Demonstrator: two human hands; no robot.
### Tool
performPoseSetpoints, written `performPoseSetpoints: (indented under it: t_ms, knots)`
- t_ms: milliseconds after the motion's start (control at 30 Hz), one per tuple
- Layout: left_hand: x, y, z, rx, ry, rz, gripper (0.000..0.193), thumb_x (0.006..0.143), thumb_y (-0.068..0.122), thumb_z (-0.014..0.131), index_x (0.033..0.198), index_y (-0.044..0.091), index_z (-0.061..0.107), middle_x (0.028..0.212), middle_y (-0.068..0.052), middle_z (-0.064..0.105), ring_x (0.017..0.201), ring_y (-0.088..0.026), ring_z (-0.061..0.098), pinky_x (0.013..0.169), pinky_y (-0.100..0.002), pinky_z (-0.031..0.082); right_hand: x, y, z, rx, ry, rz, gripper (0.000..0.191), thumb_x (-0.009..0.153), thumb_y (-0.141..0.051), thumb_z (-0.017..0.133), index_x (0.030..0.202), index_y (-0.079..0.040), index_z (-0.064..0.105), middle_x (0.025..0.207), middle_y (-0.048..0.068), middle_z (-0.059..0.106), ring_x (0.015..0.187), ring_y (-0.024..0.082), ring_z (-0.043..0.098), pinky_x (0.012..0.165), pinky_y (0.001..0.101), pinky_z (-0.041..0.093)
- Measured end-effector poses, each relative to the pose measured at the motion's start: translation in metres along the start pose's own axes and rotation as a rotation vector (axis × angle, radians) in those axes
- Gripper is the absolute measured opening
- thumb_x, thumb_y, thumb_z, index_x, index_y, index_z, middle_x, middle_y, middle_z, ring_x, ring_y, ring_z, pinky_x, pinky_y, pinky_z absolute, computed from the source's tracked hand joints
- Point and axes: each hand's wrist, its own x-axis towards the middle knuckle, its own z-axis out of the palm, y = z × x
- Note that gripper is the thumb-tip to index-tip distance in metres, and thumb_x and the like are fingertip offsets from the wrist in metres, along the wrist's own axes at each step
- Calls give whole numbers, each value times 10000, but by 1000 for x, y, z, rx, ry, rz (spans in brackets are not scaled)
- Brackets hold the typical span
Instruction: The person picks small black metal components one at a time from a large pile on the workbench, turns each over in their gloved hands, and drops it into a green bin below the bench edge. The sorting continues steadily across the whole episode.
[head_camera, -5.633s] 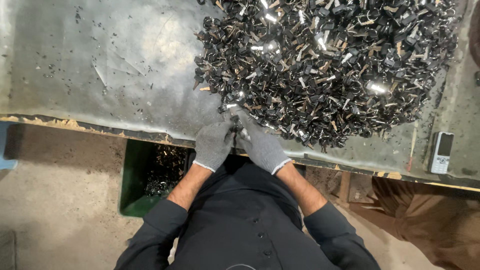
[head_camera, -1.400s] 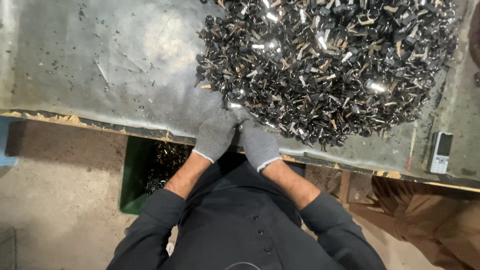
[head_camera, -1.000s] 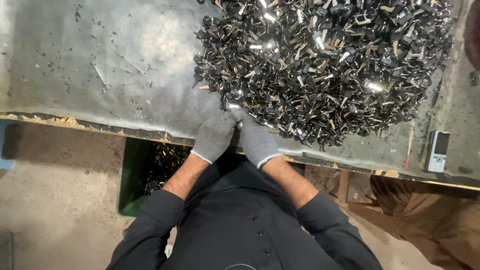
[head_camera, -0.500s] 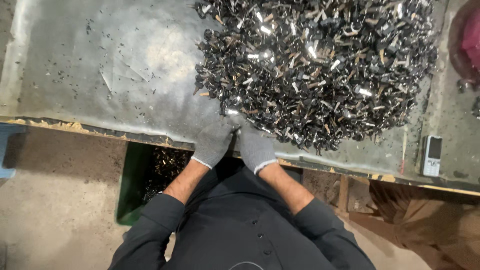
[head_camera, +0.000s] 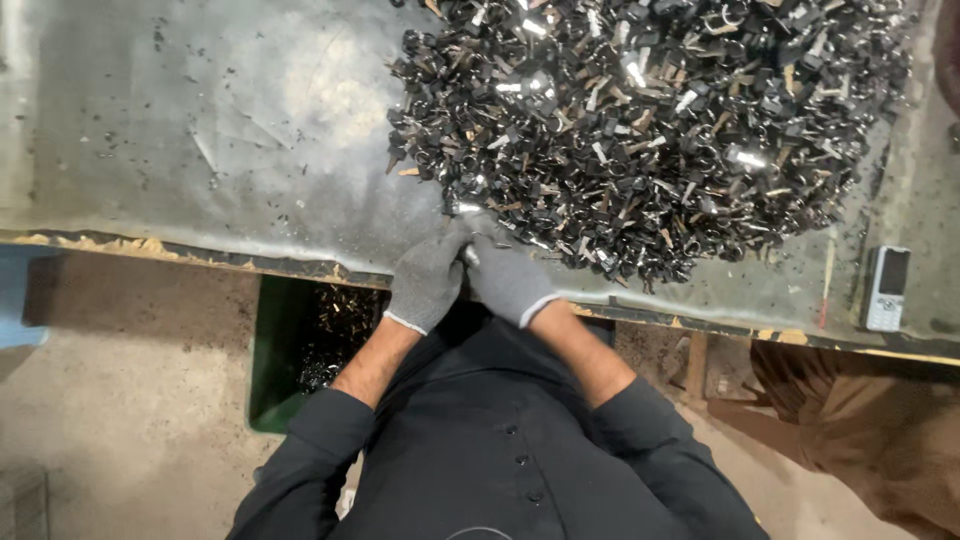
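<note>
Nearest, under the table edge, a green bin (head_camera: 285, 350) held dark scraps. At the edge, the gloved left hand (head_camera: 428, 280) and right hand (head_camera: 508, 282) met, fingers pinched together on a small metal piece (head_camera: 470, 252) (mostly hidden between the gloves). It looked light, stiff and sharp-edged, likely slick, best gripped by its flat sides. Beyond lay the heap of small metal parts (head_camera: 640, 120) on the grey table (head_camera: 200, 130); a phone (head_camera: 886, 288) rested off to the right.
</note>
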Motion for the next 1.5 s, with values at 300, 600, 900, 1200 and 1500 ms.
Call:
performPoseSetpoints:
  t_ms: [300, 600, 900, 1200, 1500]
  knots:
    - [-7, 2, 6, 169, 3, -113, 133, 827, 182, 761, 848, 90, 667, 775, -124, 655, 724, -358, 666, 633, -499, 522, -18, 12, 6, -145, -137, 213, 578, 1034, -253, 556, 1535, -65, 336, 1043, 224, 736, 918, 409, 725, 789, 509, 574]
    - [-8, -4, 1, 84, -65, -91, 62, 809, 134, 733, 831, 104, 683, 757, -120, 651, 717, -363, 659, 643, -498, 516, -11, 5, 5, -68, 262, -181, 724, 861, -153, 661, 1478, -1, 315, 1200, 295, 659, 948, 463, 701, 715, 518, 570]
    - [-5, -12, -6, 119, -138, -143, 180, 851, 254, 754, 830, 102, 661, 792, -103, 667, 738, -335, 683, 653, -482, 536, 0, 20, -1, -140, -143, 75, 481, 1009, -269, 602, 1408, -71, 418, 1100, 220, 744, 941, 424, 738, 832, 540, 586]
    - [16, -23, -58, 473, -184, -214, 266, 871, 342, 694, 839, 80, 730, 829, -147, 690, 866, -384, 653, 758, -505, 501, -5, 10, 5, -128, -25, 95, 649, 962, -333, 617, 1526, -212, 319, 1272, 171, 676, 1023, 444, 696, 821, 560, 572]
    - [19, -3, -4, -179, -50, -351, 191, 831, 154, 738, 1009, 87, 743, 901, -114, 728, 807, -288, 712, 720, -412, 561, -18, 14, 5, 2, -5, -64, 777, 904, -230, 653, 1554, -6, 289, 1517, 252, 438, 1100, 460, 632, 885, 566, 520]
